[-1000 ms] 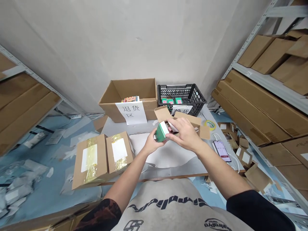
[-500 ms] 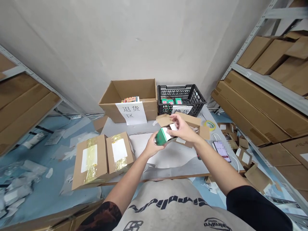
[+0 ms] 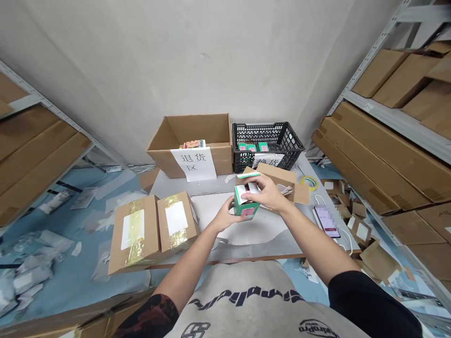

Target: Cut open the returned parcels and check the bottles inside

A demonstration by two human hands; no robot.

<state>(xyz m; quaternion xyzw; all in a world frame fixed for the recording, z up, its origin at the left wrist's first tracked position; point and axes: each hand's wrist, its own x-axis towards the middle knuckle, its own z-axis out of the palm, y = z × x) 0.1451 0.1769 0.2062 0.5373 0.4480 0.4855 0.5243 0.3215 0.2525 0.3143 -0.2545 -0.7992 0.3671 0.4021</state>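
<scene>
A small green box [image 3: 241, 209] with a pink label on its side is held over the table, its top flaps raised. My left hand [image 3: 226, 216] wraps round its left side and underside. My right hand [image 3: 267, 192] is at the open top, fingers curled against the white inner flaps, with the thumb at the opening. Something dark shows inside the box, too small to make out. Just behind my right hand lies an opened brown carton [image 3: 278, 176] with its flaps spread.
A large cardboard box [image 3: 221, 159] with a paper sign and a black plastic crate [image 3: 296, 152] holding several green boxes stand at the back. Two taped cartons [image 3: 136, 234] sit at left. Yellow tape [image 3: 309, 183] and a phone [image 3: 327, 221] lie at right, shelves [image 3: 373, 105] beyond.
The green box has turned so its pink-labelled side faces me, and it sits more upright. Its green-edged top flap now stands up beside my right fingers.
</scene>
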